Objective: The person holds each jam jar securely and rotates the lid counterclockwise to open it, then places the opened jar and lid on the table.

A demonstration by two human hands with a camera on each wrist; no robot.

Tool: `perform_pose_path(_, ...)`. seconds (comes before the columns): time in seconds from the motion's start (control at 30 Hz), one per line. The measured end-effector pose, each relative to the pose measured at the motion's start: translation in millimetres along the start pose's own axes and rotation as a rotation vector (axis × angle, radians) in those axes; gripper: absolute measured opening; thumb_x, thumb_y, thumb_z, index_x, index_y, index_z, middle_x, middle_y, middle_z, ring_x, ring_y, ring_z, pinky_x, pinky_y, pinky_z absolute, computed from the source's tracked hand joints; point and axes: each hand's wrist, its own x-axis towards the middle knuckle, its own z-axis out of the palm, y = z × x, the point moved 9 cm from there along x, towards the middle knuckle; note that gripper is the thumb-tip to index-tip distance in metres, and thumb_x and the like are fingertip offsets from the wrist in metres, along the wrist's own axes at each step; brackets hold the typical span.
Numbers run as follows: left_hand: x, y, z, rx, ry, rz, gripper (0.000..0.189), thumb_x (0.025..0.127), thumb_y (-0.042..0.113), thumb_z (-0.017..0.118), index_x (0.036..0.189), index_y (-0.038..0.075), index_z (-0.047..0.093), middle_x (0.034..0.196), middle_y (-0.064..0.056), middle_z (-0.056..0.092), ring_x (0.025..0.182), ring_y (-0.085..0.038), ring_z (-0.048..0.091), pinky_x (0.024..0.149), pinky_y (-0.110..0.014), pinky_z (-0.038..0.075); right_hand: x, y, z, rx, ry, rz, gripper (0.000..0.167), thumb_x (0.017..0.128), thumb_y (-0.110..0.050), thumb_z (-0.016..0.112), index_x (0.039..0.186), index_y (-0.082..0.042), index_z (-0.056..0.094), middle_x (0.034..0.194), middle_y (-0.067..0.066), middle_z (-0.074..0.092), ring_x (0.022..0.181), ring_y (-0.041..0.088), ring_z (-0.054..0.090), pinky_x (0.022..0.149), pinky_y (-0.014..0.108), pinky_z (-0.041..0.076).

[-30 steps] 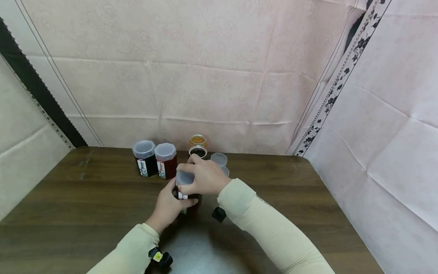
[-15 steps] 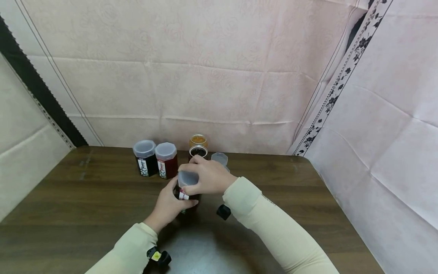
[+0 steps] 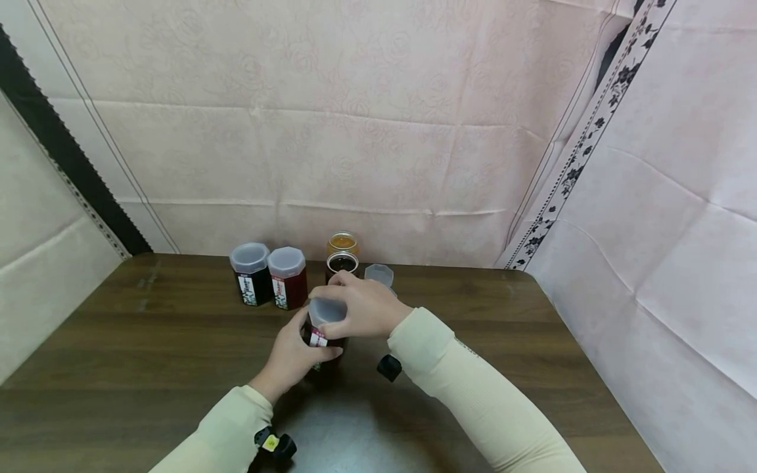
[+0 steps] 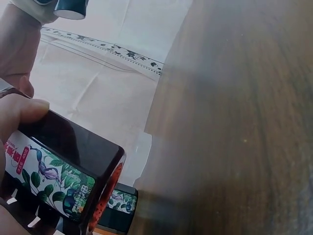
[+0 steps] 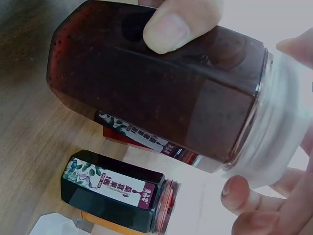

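My left hand (image 3: 288, 358) grips the body of a dark reddish-brown, hexagonal glass jar (image 5: 146, 83), with the thumb across one side. A frosted plastic lid (image 5: 281, 117) sits on the jar's mouth, and the fingers and thumb of my right hand (image 3: 362, 306) are curled round its rim. The jar is held in front of me, its patterned label (image 4: 51, 178) showing in the left wrist view. Just beyond the hands stands an uncapped dark jar (image 5: 110, 191). Behind that is an uncapped amber jar (image 3: 342, 243).
Further left, a black lidded jar (image 3: 254, 287) and a red lidded jar (image 3: 290, 290) stand side by side on the wooden table (image 3: 148, 355). Loose translucent lids (image 3: 379, 273) lie right of the uncapped jars, partly hidden by my right hand. Cloth (image 3: 355, 157) hangs along the table's back edge.
My right hand and forearm have shifted slightly right, and the lid with them. My left hand keeps its hold on the jar almost unmoved. The other jars stand as before.
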Motion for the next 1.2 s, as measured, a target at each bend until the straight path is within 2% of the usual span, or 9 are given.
perform_pose_path(0.37, 2.3, -3.4, 0.3, 0.017, -0.028, 0.005, 0.08, 0.074, 0.025, 0.083, 0.14, 0.009, 0.042, 0.13, -0.013, 0.055, 0.11, -0.028, 0.054, 0.096, -0.049, 0.047, -3.1, -0.2, 0.8, 0.018, -0.002, -0.024, 0.05, 0.078, -0.044, 0.066, 0.127, -0.034, 0.061, 0.124, 0.0, 0.052, 0.087, 0.012, 0.056, 0.068, 0.024, 0.048)
perform_pose_path(0.57, 3.9, -5.0, 2.1, 0.006, -0.046, 0.027, 0.079, 0.07, 0.021, 0.085, 0.138, 0.009, 0.046, 0.124, -0.012, 0.058, 0.106, -0.026, 0.055, 0.092, -0.043, 0.049, -4.9, -1.3, 2.2, 0.019, -0.016, -0.039, 0.051, 0.078, -0.04, 0.065, 0.128, -0.031, 0.061, 0.125, 0.001, 0.052, 0.09, 0.013, 0.055, 0.069, 0.024, 0.048)
perform_pose_path(0.93, 5.6, -7.1, 6.7, -0.029, -0.126, 0.065, 0.078, 0.066, 0.018, 0.085, 0.135, 0.011, 0.05, 0.12, -0.01, 0.061, 0.103, -0.023, 0.055, 0.09, -0.039, 0.047, -9.3, -0.3, 3.9, 0.027, -0.016, -0.059, 0.048, 0.079, -0.039, 0.065, 0.127, -0.031, 0.062, 0.126, 0.001, 0.053, 0.092, 0.014, 0.056, 0.069, 0.025, 0.048)
perform_pose_path(1.2, 5.1, -9.6, 9.4, -0.021, -0.21, 0.059, 0.078, 0.069, 0.021, 0.083, 0.136, 0.009, 0.047, 0.123, -0.011, 0.058, 0.105, -0.025, 0.054, 0.092, -0.042, 0.047, -13.2, -0.4, 4.0, 0.043, -0.013, -0.087, 0.047, 0.079, -0.039, 0.066, 0.125, -0.034, 0.062, 0.127, 0.0, 0.052, 0.092, 0.014, 0.057, 0.071, 0.025, 0.05)
